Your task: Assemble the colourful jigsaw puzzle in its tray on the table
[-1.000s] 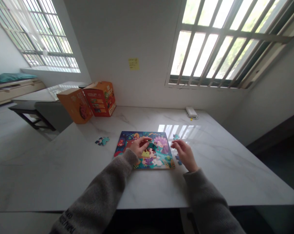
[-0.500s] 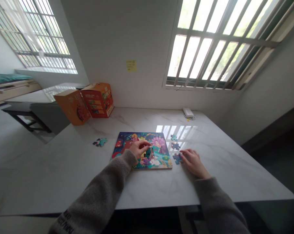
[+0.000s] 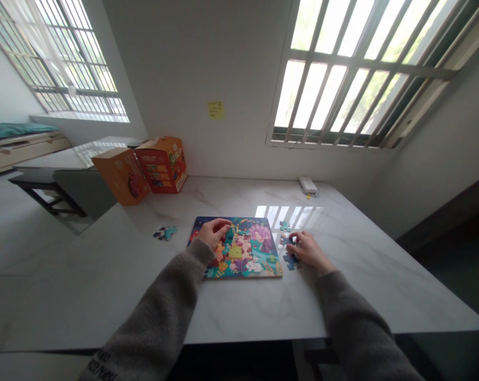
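A colourful jigsaw puzzle [image 3: 259, 256] lies on the white marbled table. Over its upper left part is my left hand [image 3: 214, 233], fingers bent together; whatever is between the fingertips is too small to make out. My right hand [image 3: 307, 251] is at the right of the puzzle, its thumb and fingers around the middle loose piece [image 3: 285, 239]. Just below that hand's fingertips lies a dark blue piece [image 3: 291, 261], and a teal piece [image 3: 284, 226] lies above. Left of the puzzle a few loose pieces [image 3: 165, 233] sit close together.
Two orange boxes [image 3: 122, 174] [image 3: 162, 164] stand at the back left of the table [image 3: 239, 312]. A white device [image 3: 309, 185] with a cable lies at the back right. A yellow note [image 3: 216, 110] is on the wall.
My left hand has moved left and up over the puzzle, uncovering its middle. My right hand has shifted slightly up, from the lowest right-hand piece to the middle one.
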`<state>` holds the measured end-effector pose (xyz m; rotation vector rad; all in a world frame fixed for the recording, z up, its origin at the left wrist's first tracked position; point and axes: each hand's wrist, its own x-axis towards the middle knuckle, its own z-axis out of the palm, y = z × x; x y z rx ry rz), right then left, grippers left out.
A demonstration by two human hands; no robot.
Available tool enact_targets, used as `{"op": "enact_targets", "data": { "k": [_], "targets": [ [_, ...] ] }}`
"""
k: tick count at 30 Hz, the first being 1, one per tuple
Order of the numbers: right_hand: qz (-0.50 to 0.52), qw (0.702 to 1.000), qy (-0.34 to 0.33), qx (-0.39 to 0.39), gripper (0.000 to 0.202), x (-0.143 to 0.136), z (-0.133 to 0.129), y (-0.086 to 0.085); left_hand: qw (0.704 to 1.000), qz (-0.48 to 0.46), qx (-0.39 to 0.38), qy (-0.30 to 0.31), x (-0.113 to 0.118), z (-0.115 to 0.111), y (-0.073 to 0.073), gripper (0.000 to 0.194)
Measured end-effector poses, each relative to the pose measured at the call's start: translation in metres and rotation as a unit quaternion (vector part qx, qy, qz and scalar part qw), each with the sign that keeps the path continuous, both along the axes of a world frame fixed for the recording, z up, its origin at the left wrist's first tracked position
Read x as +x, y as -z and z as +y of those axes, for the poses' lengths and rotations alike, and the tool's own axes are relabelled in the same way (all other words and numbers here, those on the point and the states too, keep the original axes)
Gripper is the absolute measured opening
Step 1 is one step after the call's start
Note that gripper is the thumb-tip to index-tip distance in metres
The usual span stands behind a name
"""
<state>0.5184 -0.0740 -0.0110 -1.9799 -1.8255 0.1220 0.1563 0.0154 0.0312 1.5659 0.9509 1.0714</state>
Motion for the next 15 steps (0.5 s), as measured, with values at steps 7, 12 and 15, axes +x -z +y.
{"op": "enact_targets", "data": {
  "k": [7, 12, 15],
  "targets": [
    [0.082, 0.997, 0.002, 0.004, 0.034, 0.002, -0.001, 0.007, 0.988, 0.078, 0.036, -0.128, -0.068, 0.034, -0.005, 0.051],
    [0.232, 0.972, -0.037, 0.006, 0.032, -0.015, -0.006, 0.005, 0.952, 0.236, 0.033, -0.195, -0.120, 0.048, 0.007, 0.040],
    [0.272, 0.960, -0.037, 0.057, 0.034, -0.023, -0.005, -0.001, 0.919, 0.315, 0.039, -0.232, -0.142, 0.051, 0.012, 0.032]
  ]
}}
